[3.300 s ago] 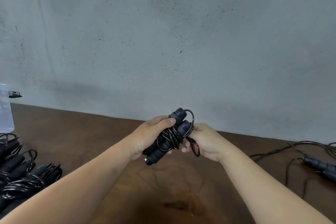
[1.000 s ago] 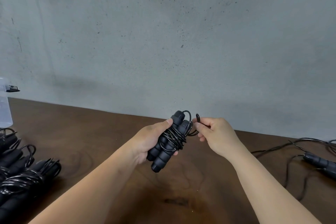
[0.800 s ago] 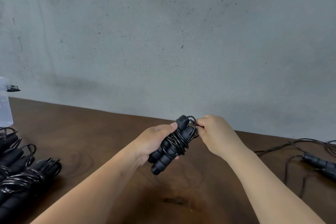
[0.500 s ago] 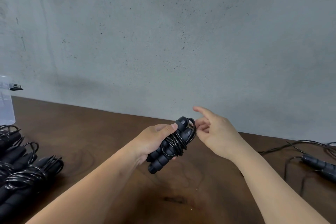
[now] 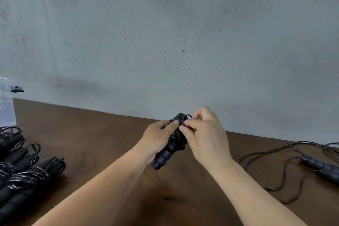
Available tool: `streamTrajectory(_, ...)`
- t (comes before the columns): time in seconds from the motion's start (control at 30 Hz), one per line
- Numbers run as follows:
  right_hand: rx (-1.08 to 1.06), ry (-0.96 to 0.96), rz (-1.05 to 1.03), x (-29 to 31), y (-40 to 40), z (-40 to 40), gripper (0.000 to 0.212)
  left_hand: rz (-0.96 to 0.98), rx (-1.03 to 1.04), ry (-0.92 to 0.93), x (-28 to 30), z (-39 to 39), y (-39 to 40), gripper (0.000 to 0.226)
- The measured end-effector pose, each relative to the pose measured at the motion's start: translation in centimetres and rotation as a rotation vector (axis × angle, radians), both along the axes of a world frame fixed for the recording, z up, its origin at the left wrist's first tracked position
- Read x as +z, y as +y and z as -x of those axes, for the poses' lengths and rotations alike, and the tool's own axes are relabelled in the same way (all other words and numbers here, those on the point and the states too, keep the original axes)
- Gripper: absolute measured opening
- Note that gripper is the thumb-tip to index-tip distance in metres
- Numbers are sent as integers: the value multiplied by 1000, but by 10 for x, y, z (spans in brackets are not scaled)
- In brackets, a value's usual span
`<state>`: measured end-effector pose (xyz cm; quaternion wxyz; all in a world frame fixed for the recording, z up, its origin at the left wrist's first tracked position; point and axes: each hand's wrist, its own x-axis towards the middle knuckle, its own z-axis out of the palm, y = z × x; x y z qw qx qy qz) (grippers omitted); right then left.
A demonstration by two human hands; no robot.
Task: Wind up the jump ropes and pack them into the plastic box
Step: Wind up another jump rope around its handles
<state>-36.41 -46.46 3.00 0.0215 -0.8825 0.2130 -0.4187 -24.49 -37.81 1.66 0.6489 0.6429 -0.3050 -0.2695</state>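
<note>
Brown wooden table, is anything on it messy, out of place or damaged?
Only one thing: the unwound black jump rope at the right edge, its thin cord sprawled in loose loops over the brown wooden table. The wound black bundles at the left lie tidy. No damage or spill shows.

wound ropes [image 5: 27, 174] left on table [image 5: 102, 139], box [image 5: 6, 104] behind, loose rope [image 5: 311, 163] right

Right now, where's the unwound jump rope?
Head view, far right: the unwound jump rope lies loose on the wooden table, handles by the right edge, right of the right hand.
</note>
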Motion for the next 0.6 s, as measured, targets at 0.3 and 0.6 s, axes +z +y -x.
streamTrajectory(0.3,228,-125,-472,-7,7,-9,14,57,31,-59,4,0,1,22)
streamTrajectory(0.6,187,-187,-695,-1,2,-9,43,112,51,-71,6,0,1,30)
